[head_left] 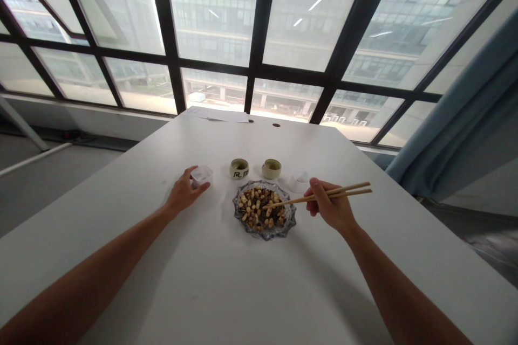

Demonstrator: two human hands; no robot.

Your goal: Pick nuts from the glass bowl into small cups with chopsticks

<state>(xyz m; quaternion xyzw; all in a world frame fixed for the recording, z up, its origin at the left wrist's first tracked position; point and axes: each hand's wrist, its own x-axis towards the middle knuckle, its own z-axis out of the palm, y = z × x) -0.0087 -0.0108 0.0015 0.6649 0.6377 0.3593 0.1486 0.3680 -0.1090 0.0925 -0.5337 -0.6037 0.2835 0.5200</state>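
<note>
The left hand (184,191) curves its thumb and fingers around a small translucent plastic cup (202,174), gripping it from the near and far sides; the cup stands upright on the white table (202,280). The right hand (329,205) pinches a pair of wooden chopsticks (301,199) between thumb and fingers, their thick ends sticking out past the hand to the right. The chopstick tips come close together over the middle of a scalloped glass bowl (265,234), among the peanuts (254,206); whether they grip one is too small to tell. The bowl sits between the two hands, and darker bits lie mixed with the nuts.

Just beyond the bowl stand two small ceramic teacups, the left teacup (239,169) bearing dark written characters and the right teacup (271,169) near it. A second translucent cup (298,180) stands just beside the fingers of the right hand.

At the far end of the table lie white paper sheets (218,115), near a round hole (276,125) in the tabletop. Behind rise black-framed windows (214,11) facing a large building, with a blue curtain (457,102) hanging on the right.
</note>
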